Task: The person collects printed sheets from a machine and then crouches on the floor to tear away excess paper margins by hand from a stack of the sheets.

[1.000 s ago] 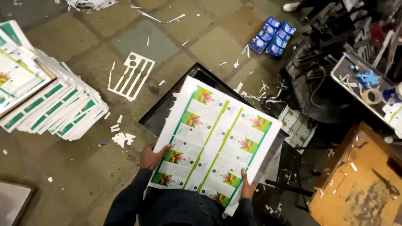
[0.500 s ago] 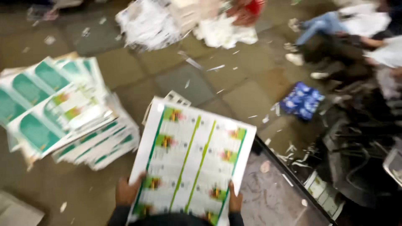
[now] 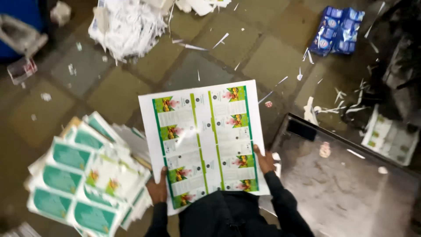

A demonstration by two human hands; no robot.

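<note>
Both hands are on the printed sheet [image 3: 204, 142]: the left hand [image 3: 157, 189] is clamped on its lower left edge and the right hand [image 3: 265, 160] is closed on the lower right edge, carrying it flat in the air above the tiled floor [image 3: 118, 94]. Just to its left sits the fanned stack of green-and-white sheets [image 3: 85, 175], and to its right the dark metal plate [image 3: 346, 184]
</note>
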